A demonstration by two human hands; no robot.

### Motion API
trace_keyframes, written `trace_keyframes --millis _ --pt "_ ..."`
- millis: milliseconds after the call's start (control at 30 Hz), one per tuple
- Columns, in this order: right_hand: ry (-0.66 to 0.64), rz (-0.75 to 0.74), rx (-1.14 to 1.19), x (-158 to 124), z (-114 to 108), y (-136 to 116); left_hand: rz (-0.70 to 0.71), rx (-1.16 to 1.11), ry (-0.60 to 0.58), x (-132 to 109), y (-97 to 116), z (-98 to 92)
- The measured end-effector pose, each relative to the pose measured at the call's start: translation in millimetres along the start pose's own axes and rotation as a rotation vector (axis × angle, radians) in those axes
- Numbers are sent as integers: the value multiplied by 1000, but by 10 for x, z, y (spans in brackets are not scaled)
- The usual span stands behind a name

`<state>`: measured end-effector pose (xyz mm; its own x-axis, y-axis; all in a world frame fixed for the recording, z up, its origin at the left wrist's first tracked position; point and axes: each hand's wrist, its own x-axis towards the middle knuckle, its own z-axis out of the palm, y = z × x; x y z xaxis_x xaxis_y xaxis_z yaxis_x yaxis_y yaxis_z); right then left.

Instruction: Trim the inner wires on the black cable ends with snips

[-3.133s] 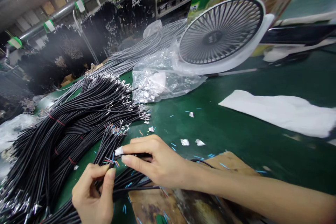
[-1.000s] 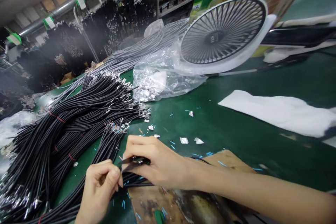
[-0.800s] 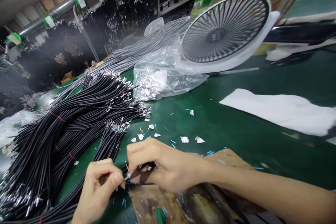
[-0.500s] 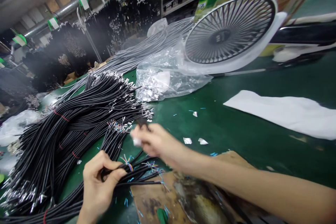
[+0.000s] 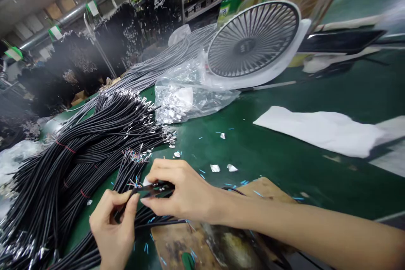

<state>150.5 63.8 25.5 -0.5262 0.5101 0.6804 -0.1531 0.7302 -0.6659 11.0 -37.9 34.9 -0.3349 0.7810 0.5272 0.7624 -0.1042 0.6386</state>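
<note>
Pinched between the thumb and fingers of my left hand [image 5: 114,221] is a black cable, its thin coloured wires [image 5: 136,184] fanning out just above the grip. My right hand [image 5: 186,190] is closed around small black hand cutters [image 5: 160,189]. Their tip reaches the cable end beside my left fingertips; whether the blades touch a wire I cannot tell. A small white piece shows at my right index finger. More black cables run under both hands. Behind them lies a big bundle of black cables [image 5: 91,135] with silvery ends.
A clear plastic bag [image 5: 186,97] lies behind the hands, next to a white fan [image 5: 253,42]. White paper [image 5: 319,128] rests on the green table [image 5: 268,160] at right. A stained brown board [image 5: 171,242] is in front, with blue wire scraps and foil bits [image 5: 215,168] about.
My right hand has moved down and left with the cutters, up to the cable end in my left hand. My left hand has shifted slightly in view, as the whole view has turned somewhat.
</note>
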Motion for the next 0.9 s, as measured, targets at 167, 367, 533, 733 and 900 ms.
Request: trace_keyframes --millis 167,367,533,733,900 --pt "-32 -19 50 -14 -6 50 25 13 -5 -6 10 2" --pt "-49 259 240 71 -29 38 63 -3 -10 -11 -6 -15" --pt "-60 319 240 101 -58 33 105 -26 -23 -9 2 -19" --pt "-71 217 263 58 -55 71 171 -38 -37 -4 9 -3" --pt "-45 237 262 38 -33 92 202 -17 -37 -14 5 13"
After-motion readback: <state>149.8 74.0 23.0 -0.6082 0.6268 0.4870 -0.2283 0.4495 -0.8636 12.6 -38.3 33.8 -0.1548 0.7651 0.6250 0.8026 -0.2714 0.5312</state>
